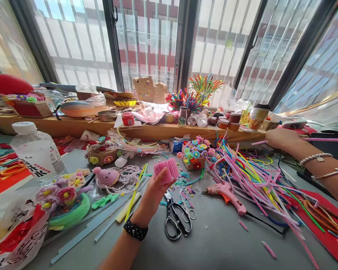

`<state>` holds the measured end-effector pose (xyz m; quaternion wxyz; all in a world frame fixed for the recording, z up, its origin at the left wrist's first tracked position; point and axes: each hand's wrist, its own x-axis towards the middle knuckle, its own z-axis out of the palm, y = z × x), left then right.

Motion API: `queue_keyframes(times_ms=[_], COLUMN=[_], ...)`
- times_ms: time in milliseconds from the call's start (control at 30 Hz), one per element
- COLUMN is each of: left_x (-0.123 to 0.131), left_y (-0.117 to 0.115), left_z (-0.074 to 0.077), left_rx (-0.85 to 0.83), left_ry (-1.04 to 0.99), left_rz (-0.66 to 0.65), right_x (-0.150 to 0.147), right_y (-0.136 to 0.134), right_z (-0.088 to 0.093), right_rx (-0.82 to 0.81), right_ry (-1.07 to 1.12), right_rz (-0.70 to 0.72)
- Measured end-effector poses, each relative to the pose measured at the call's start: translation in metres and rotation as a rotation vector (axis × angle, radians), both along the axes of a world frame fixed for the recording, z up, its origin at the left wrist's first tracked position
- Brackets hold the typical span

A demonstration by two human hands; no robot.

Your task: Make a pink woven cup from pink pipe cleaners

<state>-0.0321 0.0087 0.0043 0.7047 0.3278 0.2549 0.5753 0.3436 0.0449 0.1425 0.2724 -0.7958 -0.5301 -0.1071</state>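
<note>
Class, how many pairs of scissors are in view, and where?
2. The large black-handled scissors lie just right of the left hand; the smaller scissors lie beside them, toward the pink glue gun. Others may be hidden in the clutter.

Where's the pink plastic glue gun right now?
In the head view, the pink plastic glue gun lies right of centre on the grey table, between black-handled scissors and multicoloured fuzzy pipe cleaners.
</note>
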Motion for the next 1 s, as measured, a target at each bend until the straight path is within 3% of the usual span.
queue_keyframes(times_ms=[167,233,300,400,533,667,833,1000], left_x=[0.001,0.002,0.002,0.003,0.002,0.005,0.009,0.009], left_y=[-0.003,-0.004,-0.005,-0.006,-0.006,-0.008,-0.013,-0.014], left_z=[0.001,0.0,0.0,-0.001,-0.001,0.0,0.005,0.003], left_rx=[0.028,0.041,0.062,0.094,0.129,0.11,0.083,0.097], left_ry=[-0.009,-0.006,-0.002,0.014,0.065,0.086,0.087,0.222], left_rz=[-0.03,-0.042,-0.048,-0.052,-0.037,0.016,0.036,0.066], right_x=[-0.06,-0.094,-0.129,-0.179,-0.23,-0.25,-0.249,-0.246], right_y=[-0.035,-0.055,-0.076,-0.096,-0.098,-0.09,-0.086,-0.086], right_z=[0.012,0.004,-0.014,-0.056,-0.106,-0.127,-0.131,-0.133], right_rx=[-0.049,0.065,0.098,-0.018,-0.087,-0.072,-0.09,-0.143], right_ry=[-0.073,0.081,0.313,0.618,0.774,0.817,0.809,0.823], right_rz=[0.229,0.383,0.565,0.748,0.893,0.906,0.907,0.918])
